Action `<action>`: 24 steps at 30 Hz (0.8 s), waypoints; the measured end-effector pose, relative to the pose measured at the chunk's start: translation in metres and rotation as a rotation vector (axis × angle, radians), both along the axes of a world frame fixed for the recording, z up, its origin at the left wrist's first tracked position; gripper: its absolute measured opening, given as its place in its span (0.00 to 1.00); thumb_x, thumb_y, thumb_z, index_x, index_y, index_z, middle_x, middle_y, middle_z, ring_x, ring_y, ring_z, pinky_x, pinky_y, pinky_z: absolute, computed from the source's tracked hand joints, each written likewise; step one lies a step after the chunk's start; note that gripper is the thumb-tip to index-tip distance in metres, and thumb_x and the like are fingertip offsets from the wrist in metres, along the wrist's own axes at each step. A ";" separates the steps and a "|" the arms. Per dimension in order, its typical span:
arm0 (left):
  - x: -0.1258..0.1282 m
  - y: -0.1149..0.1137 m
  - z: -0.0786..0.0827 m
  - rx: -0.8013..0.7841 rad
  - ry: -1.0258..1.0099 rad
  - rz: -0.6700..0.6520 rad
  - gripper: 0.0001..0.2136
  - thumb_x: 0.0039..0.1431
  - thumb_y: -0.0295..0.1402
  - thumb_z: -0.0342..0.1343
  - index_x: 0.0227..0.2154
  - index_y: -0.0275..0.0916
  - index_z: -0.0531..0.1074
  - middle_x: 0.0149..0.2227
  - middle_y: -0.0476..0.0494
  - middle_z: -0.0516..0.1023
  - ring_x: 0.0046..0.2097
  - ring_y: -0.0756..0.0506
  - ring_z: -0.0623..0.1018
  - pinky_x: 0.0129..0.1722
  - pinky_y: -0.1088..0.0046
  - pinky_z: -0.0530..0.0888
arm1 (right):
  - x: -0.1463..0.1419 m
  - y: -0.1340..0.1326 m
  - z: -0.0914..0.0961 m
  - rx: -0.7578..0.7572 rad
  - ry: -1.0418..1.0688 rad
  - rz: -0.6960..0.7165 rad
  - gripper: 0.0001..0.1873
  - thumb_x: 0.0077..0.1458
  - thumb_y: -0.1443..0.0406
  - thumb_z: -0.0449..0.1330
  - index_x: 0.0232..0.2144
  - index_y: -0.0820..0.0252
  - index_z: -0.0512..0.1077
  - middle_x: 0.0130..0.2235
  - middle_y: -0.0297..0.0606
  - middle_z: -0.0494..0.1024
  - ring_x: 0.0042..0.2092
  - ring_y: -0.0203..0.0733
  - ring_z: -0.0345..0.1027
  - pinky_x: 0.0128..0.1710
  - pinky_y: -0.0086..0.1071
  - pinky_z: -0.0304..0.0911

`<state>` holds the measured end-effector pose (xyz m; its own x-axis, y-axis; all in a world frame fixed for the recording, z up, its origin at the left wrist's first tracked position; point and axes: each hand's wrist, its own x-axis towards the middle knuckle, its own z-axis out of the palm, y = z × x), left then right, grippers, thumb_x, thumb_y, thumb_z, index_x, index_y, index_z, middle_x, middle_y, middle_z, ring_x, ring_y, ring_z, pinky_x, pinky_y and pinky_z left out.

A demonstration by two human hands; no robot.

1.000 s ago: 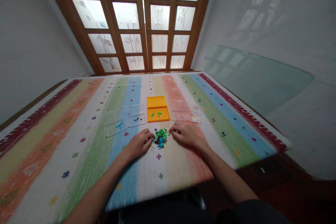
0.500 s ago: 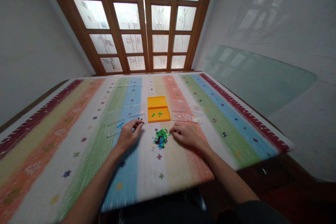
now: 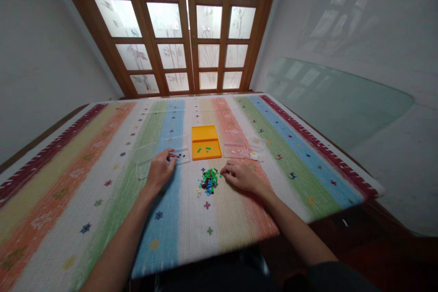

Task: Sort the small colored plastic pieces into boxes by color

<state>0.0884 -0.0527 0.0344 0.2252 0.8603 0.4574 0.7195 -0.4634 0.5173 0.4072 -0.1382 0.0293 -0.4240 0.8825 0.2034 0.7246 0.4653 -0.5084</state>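
Small oblong plastic bricks [image 3: 209,181] heaped lower centre, long axes mixed. Left hand [image 3: 160,169] at clear rectangular tray [image 3: 187,159], right hand [image 3: 238,174] beside bricks; both hands' fingers curled, can't tell grip.

Leftmost clear box [image 3: 143,169] partly behind the left hand [image 3: 160,169], dark sleeve [image 3: 325,276] partly beyond the bottom edge

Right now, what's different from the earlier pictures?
The left hand went from beside the little pile of pieces, left and farther out, to the clear box with dark bits. It now hides the blue pieces. I can't tell whether it let anything go. The right hand stayed beside the pile, and the orange case stayed open.
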 end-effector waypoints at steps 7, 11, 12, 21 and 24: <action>-0.001 -0.012 0.008 0.159 -0.037 -0.059 0.10 0.62 0.31 0.53 0.44 0.39 0.75 0.37 0.42 0.81 0.38 0.42 0.79 0.43 0.63 0.76 | -0.001 0.000 -0.001 0.006 -0.006 0.006 0.13 0.56 0.75 0.56 0.38 0.62 0.80 0.37 0.41 0.78 0.37 0.39 0.70 0.38 0.31 0.62; 0.011 -0.032 0.008 0.114 -0.033 -0.282 0.08 0.64 0.31 0.53 0.41 0.39 0.76 0.36 0.43 0.80 0.38 0.44 0.77 0.43 0.65 0.75 | -0.002 0.000 0.000 0.015 0.022 -0.001 0.13 0.58 0.74 0.56 0.39 0.62 0.79 0.37 0.41 0.78 0.37 0.39 0.70 0.38 0.31 0.62; 0.015 -0.037 0.007 0.086 -0.025 -0.349 0.07 0.63 0.31 0.53 0.39 0.40 0.76 0.36 0.43 0.80 0.39 0.44 0.77 0.44 0.64 0.75 | -0.002 0.000 0.000 0.018 0.032 0.002 0.13 0.58 0.74 0.56 0.39 0.62 0.79 0.37 0.40 0.78 0.37 0.39 0.70 0.39 0.31 0.62; 0.039 -0.059 -0.003 -0.045 0.060 -0.542 0.08 0.65 0.31 0.52 0.36 0.39 0.76 0.32 0.43 0.75 0.36 0.45 0.76 0.38 0.68 0.74 | -0.013 -0.008 0.005 -0.006 0.129 0.040 0.08 0.59 0.70 0.59 0.38 0.61 0.79 0.33 0.36 0.74 0.31 0.36 0.66 0.33 0.29 0.60; 0.040 -0.059 -0.007 -0.004 0.076 -0.493 0.10 0.68 0.32 0.49 0.36 0.38 0.76 0.31 0.43 0.76 0.35 0.45 0.76 0.37 0.69 0.73 | -0.018 -0.007 0.006 0.002 0.116 0.064 0.12 0.60 0.70 0.58 0.42 0.59 0.79 0.36 0.37 0.74 0.33 0.36 0.66 0.34 0.29 0.60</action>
